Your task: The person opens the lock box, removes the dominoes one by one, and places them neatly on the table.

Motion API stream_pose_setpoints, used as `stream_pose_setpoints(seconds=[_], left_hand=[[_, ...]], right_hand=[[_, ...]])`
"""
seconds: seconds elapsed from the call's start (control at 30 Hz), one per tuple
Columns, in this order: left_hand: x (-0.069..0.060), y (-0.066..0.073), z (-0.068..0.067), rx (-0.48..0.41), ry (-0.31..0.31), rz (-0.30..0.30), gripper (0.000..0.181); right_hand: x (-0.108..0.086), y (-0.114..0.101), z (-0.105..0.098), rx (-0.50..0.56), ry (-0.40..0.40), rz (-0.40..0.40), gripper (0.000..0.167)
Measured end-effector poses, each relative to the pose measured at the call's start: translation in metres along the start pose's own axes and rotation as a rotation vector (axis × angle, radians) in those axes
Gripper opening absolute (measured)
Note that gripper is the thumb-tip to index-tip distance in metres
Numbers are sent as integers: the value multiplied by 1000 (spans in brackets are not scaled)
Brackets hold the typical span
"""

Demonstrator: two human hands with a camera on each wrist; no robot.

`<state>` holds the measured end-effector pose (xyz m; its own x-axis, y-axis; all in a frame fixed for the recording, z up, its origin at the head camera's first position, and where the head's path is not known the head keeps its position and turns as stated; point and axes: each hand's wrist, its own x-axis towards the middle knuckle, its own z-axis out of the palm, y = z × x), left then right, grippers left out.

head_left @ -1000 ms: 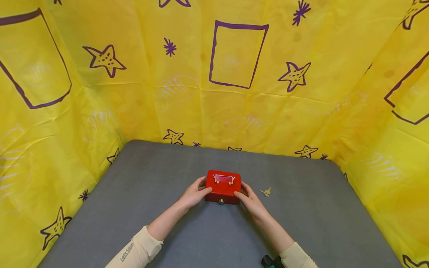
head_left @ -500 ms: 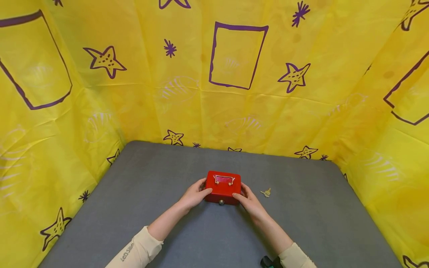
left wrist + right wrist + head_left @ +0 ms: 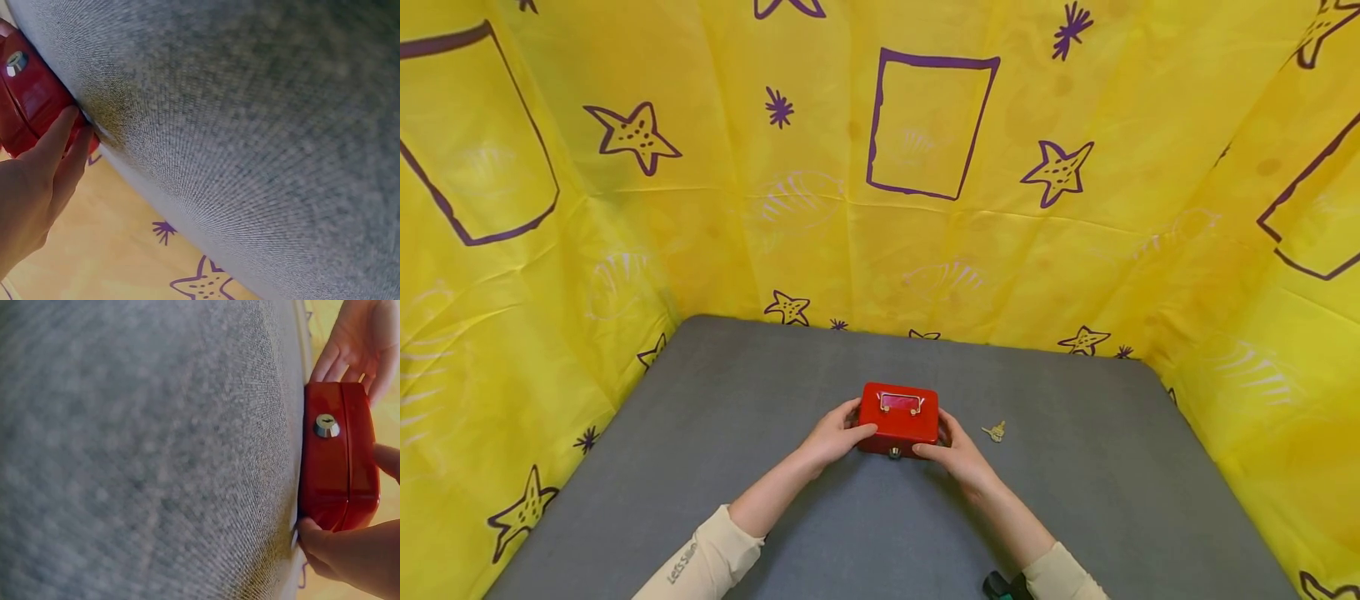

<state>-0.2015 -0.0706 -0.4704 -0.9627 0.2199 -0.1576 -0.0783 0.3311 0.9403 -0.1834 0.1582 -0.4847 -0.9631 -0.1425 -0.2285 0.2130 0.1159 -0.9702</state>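
A red metal box (image 3: 898, 417) with its lid down stands on the grey table, a wire handle on top. Its round silver lock (image 3: 326, 425) faces the front in the right wrist view. My left hand (image 3: 835, 435) holds the box's left side, thumb on the front top edge. My right hand (image 3: 964, 461) holds the right side, its thumb low on the front face, right of the lock. In the left wrist view, two left-hand fingers (image 3: 61, 128) lie along the box's end. Fingertips behind the box are partly hidden.
Small keys (image 3: 996, 432) lie on the grey table (image 3: 1090, 467) to the right of the box. A dark object (image 3: 997, 585) shows beside my right sleeve at the bottom edge. Yellow patterned cloth (image 3: 820, 242) hangs behind the table and at both sides.
My right thumb has slid down and left, from the lid's front right corner to the front face near the lock. My left thumb has shifted slightly right. The box stays nearly in place.
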Motion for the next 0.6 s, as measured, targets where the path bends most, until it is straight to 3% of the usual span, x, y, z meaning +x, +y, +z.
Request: stream_pose_setpoints(seconds=[0.3,0.6], left_hand=[[1,0,0,-49,-2,7,72],[3,-3,1,-25,4,17,75]], right_hand=[[-1,-1,-1,-26,-3,-20,84],[0,2,-1,-26,6,-36,80]])
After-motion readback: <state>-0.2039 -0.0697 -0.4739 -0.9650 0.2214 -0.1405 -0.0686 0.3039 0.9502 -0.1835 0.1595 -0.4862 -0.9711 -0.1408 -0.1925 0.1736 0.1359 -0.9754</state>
